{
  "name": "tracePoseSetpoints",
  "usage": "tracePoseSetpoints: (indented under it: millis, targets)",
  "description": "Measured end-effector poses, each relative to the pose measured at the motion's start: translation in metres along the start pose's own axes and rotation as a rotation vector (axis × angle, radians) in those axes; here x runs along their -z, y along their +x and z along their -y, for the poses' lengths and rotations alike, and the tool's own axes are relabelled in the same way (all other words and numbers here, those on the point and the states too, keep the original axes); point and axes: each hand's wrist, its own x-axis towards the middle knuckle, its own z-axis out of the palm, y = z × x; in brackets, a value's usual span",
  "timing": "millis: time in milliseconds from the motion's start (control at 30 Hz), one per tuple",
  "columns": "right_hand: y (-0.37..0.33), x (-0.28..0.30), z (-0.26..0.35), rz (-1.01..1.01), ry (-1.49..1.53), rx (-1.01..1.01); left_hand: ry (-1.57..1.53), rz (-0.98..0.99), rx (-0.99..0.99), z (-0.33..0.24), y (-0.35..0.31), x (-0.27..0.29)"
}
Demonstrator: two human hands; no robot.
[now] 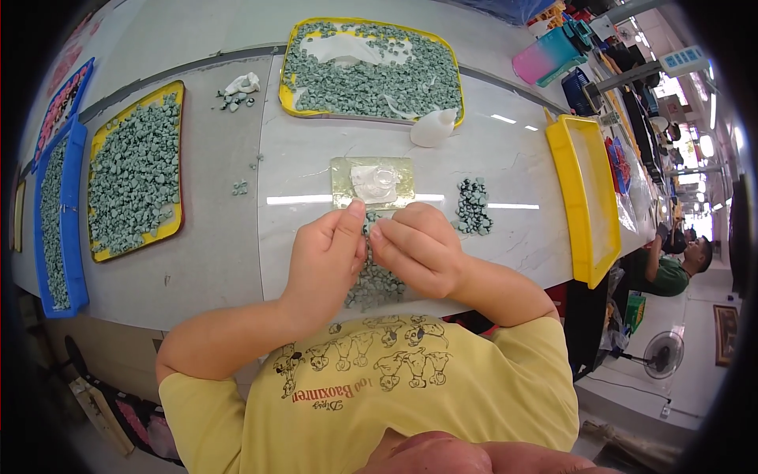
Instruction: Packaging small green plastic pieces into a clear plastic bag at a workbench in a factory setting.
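From the head view, my left hand (328, 257) and my right hand (414, 249) meet over the white table (513, 150), fingertips pressed together just below a small gold-coloured plate (344, 188). Both sets of fingers are pinched inward around something tiny between them, but my own knuckles hide it, so I cannot tell what it is or whether either hand truly grasps it.

Under my hands lies a pile of small grey-green pieces (373, 283), mostly covered by my palms; only its lower edge near the table's front shows. On the plate sits a clear, whitish blob (376, 182) whose shape is hard to make out against the glare.

A smaller heap of darker pieces (474, 207) rests just right of my right hand. Behind the plate stands a white squeeze bottle (433, 127), touching the edge of a yellow tray (290, 101) full of the same pieces. 1 more filled yellow tray (176, 93) lies far left, beside a blue tray (73, 261) cut off by the dark rim. An empty-looking yellow tray (562, 175) sits at the right.
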Motion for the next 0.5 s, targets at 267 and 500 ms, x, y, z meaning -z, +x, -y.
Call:
tracePoseSetpoints:
  millis: [267, 500]
  targets:
    - [-0.001, -0.007, 0.002, -0.142, 0.282, -0.219, 0.262, -0.049, -0.314, 0.001, -0.008, -0.002]
    - [-0.005, -0.01, 0.005, -0.177, 0.364, -0.368, 0.175, -0.006, -0.232, 0.0, -0.009, -0.003]
